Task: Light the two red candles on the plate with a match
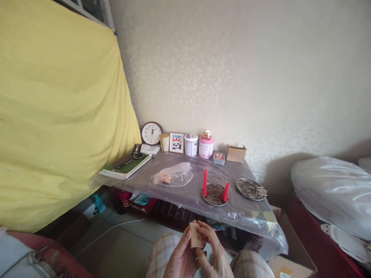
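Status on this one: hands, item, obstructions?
Left hand and right hand both on small box. Box held short of table. Red candles beyond, nothing blocking.

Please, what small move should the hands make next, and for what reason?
Probably the right hand should gently try to open the small box while the left hand steadies it. Both hands hold it, it appears closed, and no flame shows on the red candles.

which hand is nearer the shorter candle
Right: the right hand is on the near side of the shorter candle, slightly left of it; the left hand too, but farther left.
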Available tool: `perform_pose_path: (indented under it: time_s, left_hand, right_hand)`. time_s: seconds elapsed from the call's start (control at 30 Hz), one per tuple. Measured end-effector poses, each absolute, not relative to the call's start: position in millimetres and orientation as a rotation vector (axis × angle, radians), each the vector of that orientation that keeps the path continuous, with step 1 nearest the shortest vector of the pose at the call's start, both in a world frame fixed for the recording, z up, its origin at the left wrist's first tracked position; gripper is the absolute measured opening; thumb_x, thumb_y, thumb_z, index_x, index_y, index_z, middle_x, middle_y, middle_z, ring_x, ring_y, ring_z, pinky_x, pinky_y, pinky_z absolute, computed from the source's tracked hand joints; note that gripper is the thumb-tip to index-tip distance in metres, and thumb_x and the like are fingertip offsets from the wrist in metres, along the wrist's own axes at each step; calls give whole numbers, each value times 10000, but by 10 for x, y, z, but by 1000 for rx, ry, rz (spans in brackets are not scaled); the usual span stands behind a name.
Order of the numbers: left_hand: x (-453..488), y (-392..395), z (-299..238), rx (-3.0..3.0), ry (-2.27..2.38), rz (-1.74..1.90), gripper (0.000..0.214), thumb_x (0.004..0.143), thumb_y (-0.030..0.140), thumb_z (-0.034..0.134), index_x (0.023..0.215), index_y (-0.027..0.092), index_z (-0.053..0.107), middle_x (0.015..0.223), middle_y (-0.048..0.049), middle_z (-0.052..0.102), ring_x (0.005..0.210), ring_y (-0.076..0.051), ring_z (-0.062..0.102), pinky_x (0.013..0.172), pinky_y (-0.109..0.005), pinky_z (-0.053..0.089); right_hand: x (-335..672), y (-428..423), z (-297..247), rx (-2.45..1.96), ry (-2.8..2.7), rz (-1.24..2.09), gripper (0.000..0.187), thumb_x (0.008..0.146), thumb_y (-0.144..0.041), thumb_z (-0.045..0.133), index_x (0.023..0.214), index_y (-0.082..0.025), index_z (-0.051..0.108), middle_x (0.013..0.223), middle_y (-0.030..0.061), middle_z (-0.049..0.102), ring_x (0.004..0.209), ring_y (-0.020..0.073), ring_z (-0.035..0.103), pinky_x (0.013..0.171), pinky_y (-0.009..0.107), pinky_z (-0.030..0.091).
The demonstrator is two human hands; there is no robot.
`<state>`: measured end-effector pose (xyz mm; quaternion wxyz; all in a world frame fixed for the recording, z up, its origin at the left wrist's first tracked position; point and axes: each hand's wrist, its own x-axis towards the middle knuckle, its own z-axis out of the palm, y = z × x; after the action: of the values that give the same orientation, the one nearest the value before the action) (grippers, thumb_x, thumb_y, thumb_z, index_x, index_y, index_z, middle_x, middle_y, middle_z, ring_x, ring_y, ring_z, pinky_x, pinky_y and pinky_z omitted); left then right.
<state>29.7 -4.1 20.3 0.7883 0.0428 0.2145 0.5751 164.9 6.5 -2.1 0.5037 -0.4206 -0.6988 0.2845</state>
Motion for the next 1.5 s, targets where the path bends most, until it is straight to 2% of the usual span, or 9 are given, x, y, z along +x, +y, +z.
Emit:
perform_pose_path:
  time_s: [0.2, 0.33, 0.47, 0.57, 0.73, 0.97, 1.13, 1.3, 1.5]
  left_hand:
    - [305, -42, 204, 89, 435, 1258, 295, 855, 275, 846, 1141, 217, 801, 1080, -71, 822, 925, -207, 758, 788, -305, 601]
    - [290, -73, 286, 86, 444, 1225, 199, 960, 271, 723, 1123, 198, 810, 984, -67, 823, 896, -201, 747, 778, -308, 601]
    - [293, -58, 328, 34, 452, 1231, 189, 976, 219, 676, 1073, 181, 833, 927, -75, 829, 827, -205, 751, 715, -304, 609]
    - [303, -26, 323, -7, 490, 1246, 231, 998, 185, 616, 1049, 189, 841, 914, -81, 838, 768, -194, 755, 675, -295, 615]
    - [300, -38, 365, 1, 502, 1248, 335, 1053, 167, 499, 1062, 207, 832, 960, -82, 853, 837, -184, 781, 696, -278, 618]
    - [286, -64, 371, -13, 494, 1249, 210, 997, 177, 630, 1046, 161, 833, 925, -113, 850, 804, -199, 777, 688, -286, 613]
    - [293, -42, 307, 28, 509, 1226, 203, 994, 214, 641, 1033, 223, 840, 939, -79, 856, 845, -203, 778, 719, -291, 605]
    - [317, -42, 236, 93, 474, 1237, 165, 933, 284, 737, 1045, 234, 846, 928, -65, 838, 874, -230, 765, 781, -331, 594]
    - [351, -46, 223, 186, 435, 1231, 186, 925, 353, 751, 1056, 257, 840, 960, -57, 833, 887, -224, 753, 794, -340, 585]
  right_hand:
    - [1715, 37, 175, -1018, -1745, 791, 418, 951, -225, 639, 1365, -266, 681, 1540, 122, 635, 1435, 283, 601, 1177, 401, 508]
    - [1717, 3, 280, -1053, -1685, 879, 388, 942, -232, 643, 1326, -248, 697, 1526, 133, 646, 1425, 291, 610, 1174, 411, 510]
    - [1676, -9, 229, -1076, -1624, 972, 381, 967, -309, 656, 1344, -266, 693, 1554, 113, 626, 1447, 301, 585, 1203, 431, 479]
    - [1653, -5, 188, -1053, -1546, 1004, 394, 979, -398, 657, 1355, -285, 692, 1569, 99, 615, 1464, 311, 566, 1218, 438, 461]
    - [1667, 11, 229, -1098, -1578, 1104, 427, 979, -410, 665, 1393, -304, 670, 1609, 79, 576, 1515, 307, 502, 1250, 446, 417]
    - [1648, 15, 262, -1105, -1564, 1132, 437, 946, -367, 673, 1376, -289, 677, 1575, 74, 611, 1499, 308, 523, 1253, 450, 413]
    - [1618, 9, 225, -1106, -1457, 1088, 463, 944, -372, 685, 1397, -278, 671, 1544, 71, 642, 1481, 305, 545, 1243, 418, 429]
    - [1563, 9, 164, -1125, -1426, 1128, 499, 950, -412, 679, 1435, -297, 642, 1551, 67, 636, 1460, 306, 567, 1241, 438, 431]
    - [1470, 9, -32, -1112, -1328, 1125, 506, 975, -410, 631, 1471, -316, 595, 1595, 52, 592, 1497, 286, 521, 1259, 440, 401]
